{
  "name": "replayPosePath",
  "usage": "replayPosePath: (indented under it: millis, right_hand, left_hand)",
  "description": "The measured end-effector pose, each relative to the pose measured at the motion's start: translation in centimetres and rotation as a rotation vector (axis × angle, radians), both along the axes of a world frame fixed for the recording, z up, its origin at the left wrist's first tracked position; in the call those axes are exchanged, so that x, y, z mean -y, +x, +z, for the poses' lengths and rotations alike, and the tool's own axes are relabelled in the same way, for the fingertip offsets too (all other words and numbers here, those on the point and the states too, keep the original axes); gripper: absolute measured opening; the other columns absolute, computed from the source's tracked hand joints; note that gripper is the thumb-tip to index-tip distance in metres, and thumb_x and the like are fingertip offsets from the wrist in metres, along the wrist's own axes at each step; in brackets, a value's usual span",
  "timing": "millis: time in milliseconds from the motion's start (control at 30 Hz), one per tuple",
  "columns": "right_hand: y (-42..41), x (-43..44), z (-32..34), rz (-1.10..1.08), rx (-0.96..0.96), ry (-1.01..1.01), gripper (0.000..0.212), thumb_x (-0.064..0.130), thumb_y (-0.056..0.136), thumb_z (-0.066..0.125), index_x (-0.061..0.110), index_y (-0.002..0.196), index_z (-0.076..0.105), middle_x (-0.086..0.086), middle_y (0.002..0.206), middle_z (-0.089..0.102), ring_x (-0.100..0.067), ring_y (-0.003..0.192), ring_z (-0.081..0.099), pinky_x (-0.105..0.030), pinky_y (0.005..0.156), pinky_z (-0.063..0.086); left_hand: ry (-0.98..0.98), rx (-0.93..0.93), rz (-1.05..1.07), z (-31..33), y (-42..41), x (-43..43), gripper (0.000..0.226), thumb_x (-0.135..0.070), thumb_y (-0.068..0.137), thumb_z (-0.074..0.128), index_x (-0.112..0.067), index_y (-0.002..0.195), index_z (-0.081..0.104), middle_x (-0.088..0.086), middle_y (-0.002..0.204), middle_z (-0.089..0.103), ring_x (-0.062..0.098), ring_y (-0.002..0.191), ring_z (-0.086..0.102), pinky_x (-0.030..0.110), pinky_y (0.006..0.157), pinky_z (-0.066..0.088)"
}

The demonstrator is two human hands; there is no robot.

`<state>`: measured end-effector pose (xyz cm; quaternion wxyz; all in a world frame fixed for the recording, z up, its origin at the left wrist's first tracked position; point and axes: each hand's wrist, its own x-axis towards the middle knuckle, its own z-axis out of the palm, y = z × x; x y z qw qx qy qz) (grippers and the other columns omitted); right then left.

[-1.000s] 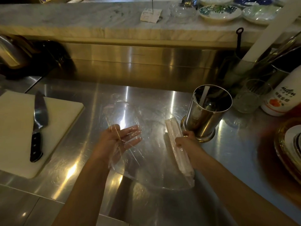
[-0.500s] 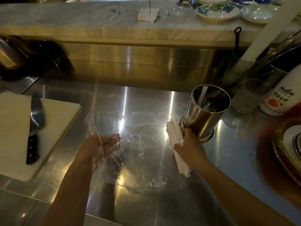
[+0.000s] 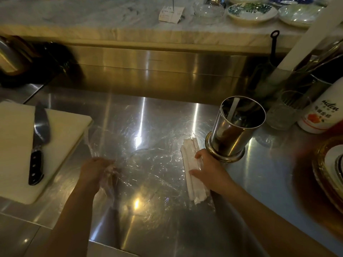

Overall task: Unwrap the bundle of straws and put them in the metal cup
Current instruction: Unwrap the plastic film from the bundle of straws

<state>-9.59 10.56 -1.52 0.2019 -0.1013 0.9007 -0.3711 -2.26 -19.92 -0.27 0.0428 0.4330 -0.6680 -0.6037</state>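
A bundle of white paper-wrapped straws point(image 3: 192, 164) lies on the steel counter just left of the metal cup point(image 3: 238, 127). My right hand point(image 3: 206, 168) rests on the bundle with fingers curled over it. One white straw stands inside the cup. A clear plastic wrap point(image 3: 148, 158) lies spread flat over the counter between my hands. My left hand point(image 3: 96, 171) presses on the wrap's left edge, with film bunched under its fingers.
A white cutting board point(image 3: 16, 145) with a black-handled knife point(image 3: 38, 143) lies at the left. A glass point(image 3: 285, 110) and a white bottle point(image 3: 321, 112) stand right of the cup. Plates point(image 3: 250, 11) sit on the marble ledge behind. A gold-rimmed dish point(image 3: 326, 167) is at the right edge.
My left hand has moved left and down to the counter, pulling the wrap open and flat. My right hand has kept hold of the straws beside the cup.
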Motion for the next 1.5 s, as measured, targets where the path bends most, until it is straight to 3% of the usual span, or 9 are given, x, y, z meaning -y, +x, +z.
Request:
replayPosePath:
  millis: [100, 167, 300, 467, 733, 1000, 1100, 1233, 1500]
  right_hand:
    - [-0.3, 0.0, 0.3, -0.020, 0.013, -0.038, 0.034, 0.024, 0.083, 0.066, 0.030, 0.104, 0.039, 0.011, 0.100, 0.041, -0.006, 0.083, 0.045, -0.010, 0.054, 0.032]
    - [-0.4, 0.1, 0.5, -0.011, 0.018, -0.053, 0.034, 0.023, 0.084, 0.064, 0.028, 0.107, 0.040, 0.011, 0.099, 0.042, -0.003, 0.078, 0.044, -0.010, 0.054, 0.034]
    - [-0.8, 0.4, 0.7, -0.055, 0.024, -0.070, 0.042, 0.021, 0.083, 0.066, 0.025, 0.113, 0.037, 0.006, 0.103, 0.043, -0.012, 0.088, 0.048, -0.018, 0.061, 0.044]
    - [-0.5, 1.1, 0.7, -0.047, -0.037, -0.027, 0.043, 0.018, 0.086, 0.061, 0.021, 0.118, 0.033, -0.005, 0.111, 0.054, -0.014, 0.084, 0.053, -0.023, 0.064, 0.048]
    - [0.0, 0.6, -0.1, -0.147, -0.007, -0.021, 0.046, 0.026, 0.086, 0.061, 0.020, 0.121, 0.032, -0.010, 0.120, 0.054, -0.025, 0.102, 0.060, -0.033, 0.075, 0.053]
    - [0.6, 0.6, -1.3, -0.005, -0.446, 0.234, 0.030, 0.039, 0.090, 0.050, 0.013, 0.105, 0.049, -0.007, 0.108, 0.053, -0.018, 0.091, 0.052, -0.025, 0.071, 0.040]
    - [0.6, 0.0, -1.5, 0.159, -0.544, 0.207, 0.044, 0.052, 0.083, 0.054, 0.015, 0.106, 0.054, -0.006, 0.115, 0.054, -0.021, 0.104, 0.050, -0.035, 0.089, 0.040]
    - [1.5, -1.5, -2.2, 0.517, -0.437, 0.178, 0.077, 0.076, 0.071, 0.039, 0.023, 0.126, 0.044, 0.000, 0.145, 0.034, -0.015, 0.137, 0.020, -0.040, 0.109, 0.015]
    - [3.3, -3.4, -2.3, 0.678, -0.427, 0.153, 0.077, 0.062, 0.067, 0.061, 0.028, 0.130, 0.032, 0.018, 0.146, -0.003, 0.002, 0.133, -0.024, -0.028, 0.110, -0.013]
  left_hand:
    - [-0.259, 0.130, 0.025, -0.5, -0.2, -0.5, 0.023, 0.007, 0.077, 0.063, -0.006, 0.095, 0.057, 0.017, 0.090, 0.064, -0.001, 0.070, 0.066, 0.015, 0.060, 0.053]
    - [-0.588, 0.200, 0.002, -0.8, 0.0, -1.3, 0.076, 0.004, 0.068, 0.070, -0.006, 0.134, 0.033, 0.026, 0.135, 0.040, 0.029, 0.121, 0.048, 0.041, 0.094, 0.044]
    - [-0.942, 0.164, -0.086, -1.3, 1.1, -3.4, 0.111, -0.042, 0.055, 0.079, 0.001, 0.140, 0.021, 0.038, 0.143, 0.022, 0.052, 0.127, 0.027, 0.061, 0.099, 0.026]
    - [-1.072, -0.050, -0.070, -0.1, 1.2, -4.3, 0.072, -0.016, 0.076, 0.071, -0.002, 0.136, 0.034, 0.037, 0.141, 0.030, 0.051, 0.123, 0.034, 0.057, 0.099, 0.028]
    - [-0.620, -0.500, 0.427, 4.5, 2.5, -3.5, 0.029, -0.005, 0.086, 0.046, -0.017, 0.112, 0.044, -0.006, 0.103, 0.052, 0.002, 0.087, 0.054, 0.032, 0.085, 0.049]
    - [-1.148, -0.435, -0.890, 3.1, 4.2, -9.5, 0.039, -0.047, 0.079, 0.050, -0.017, 0.104, 0.059, 0.003, 0.099, 0.068, 0.026, 0.094, 0.063, 0.031, 0.088, 0.037]
    - [-1.047, 0.075, -1.175, -0.8, 4.5, -10.5, 0.099, -0.083, 0.060, 0.043, -0.030, 0.141, 0.023, -0.001, 0.151, 0.025, 0.026, 0.141, 0.017, 0.048, 0.114, 0.004]
    - [-1.024, 0.073, -1.166, -4.2, 5.4, -10.0, 0.101, -0.091, 0.059, 0.029, -0.043, 0.137, -0.014, -0.009, 0.151, -0.016, 0.016, 0.140, -0.022, 0.035, 0.105, -0.030]
    - [-0.900, -0.210, -1.050, -2.9, 6.0, -8.0, 0.031, -0.014, 0.076, 0.053, -0.018, 0.106, 0.047, 0.004, 0.123, 0.055, 0.023, 0.115, 0.050, 0.056, 0.099, 0.039]
